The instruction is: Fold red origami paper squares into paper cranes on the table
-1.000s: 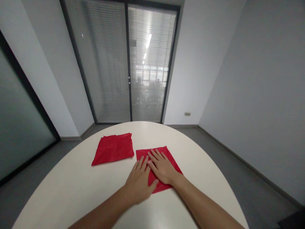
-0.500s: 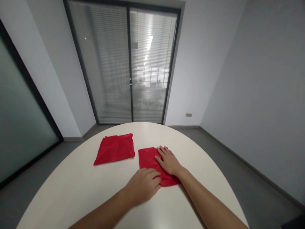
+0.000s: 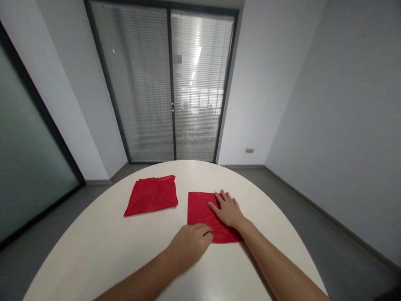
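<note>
A square red sheet (image 3: 202, 209), thin and faintly creased like fabric or soft paper, lies flat in front of me. Spread across its right side, palm down, is my right hand (image 3: 228, 210), fingers apart and pressing on it. At the near left corner, my left hand (image 3: 191, 241) has its fingers curled together over the edge; the corner itself is hidden beneath them. Farther left lies a stack of similar red sheets (image 3: 153, 195) with uneven, overlapping edges, touched by neither hand.
Everything rests on a round white table (image 3: 103, 242). Beyond its far edge stand glass panels with blinds (image 3: 200, 125) in dark frames. Grey-white walls (image 3: 344, 104) enclose the right side, and a frosted glass panel (image 3: 28, 146) stands at the left.
The red sheet has shifted slightly right and straightened, its left edge now more upright. My right hand has moved a little right with it, while the left stays at the near corner.
</note>
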Motion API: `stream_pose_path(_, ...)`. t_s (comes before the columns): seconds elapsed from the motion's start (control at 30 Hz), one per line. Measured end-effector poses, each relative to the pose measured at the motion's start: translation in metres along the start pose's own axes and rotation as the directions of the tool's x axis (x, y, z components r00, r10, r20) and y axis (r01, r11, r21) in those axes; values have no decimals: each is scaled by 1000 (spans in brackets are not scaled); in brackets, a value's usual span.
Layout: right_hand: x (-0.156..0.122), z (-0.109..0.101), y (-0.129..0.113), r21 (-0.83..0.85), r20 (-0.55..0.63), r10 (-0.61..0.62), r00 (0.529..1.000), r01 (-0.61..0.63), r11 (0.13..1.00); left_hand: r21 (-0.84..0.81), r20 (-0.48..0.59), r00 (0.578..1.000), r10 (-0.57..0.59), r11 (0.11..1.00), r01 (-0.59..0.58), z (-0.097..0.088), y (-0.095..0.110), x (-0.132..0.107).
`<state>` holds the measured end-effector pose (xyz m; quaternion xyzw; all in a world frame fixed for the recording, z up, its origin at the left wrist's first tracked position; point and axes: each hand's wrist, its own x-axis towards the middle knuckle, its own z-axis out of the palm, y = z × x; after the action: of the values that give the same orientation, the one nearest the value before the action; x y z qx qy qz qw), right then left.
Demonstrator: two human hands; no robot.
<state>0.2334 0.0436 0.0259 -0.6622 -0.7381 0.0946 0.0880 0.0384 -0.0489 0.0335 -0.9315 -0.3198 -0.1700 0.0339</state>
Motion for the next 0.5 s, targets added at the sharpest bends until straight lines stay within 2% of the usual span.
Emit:
stream_pose_path(0.13, 5, -10, 18, -23, -117, -48, 992, 45, 999, 33, 51, 998, -27, 999, 25, -2, -2, 0)
stream_pose_path(0.27, 12, -15, 33, 38, -176, -78, 981, 86, 996, -15, 54, 998, -46, 999, 46, -5, -1, 1)
stream_pose_path(0.4, 16, -14, 35, 68, -184, -111, 977, 125, 990, -68, 46, 997, -60, 996, 63, -8, -1, 1)
stream_pose_path(0.5, 15, -14, 34, 63, -177, -97, 979, 109, 992, -100, 44, 998, -50, 994, 54, -9, -2, -1)
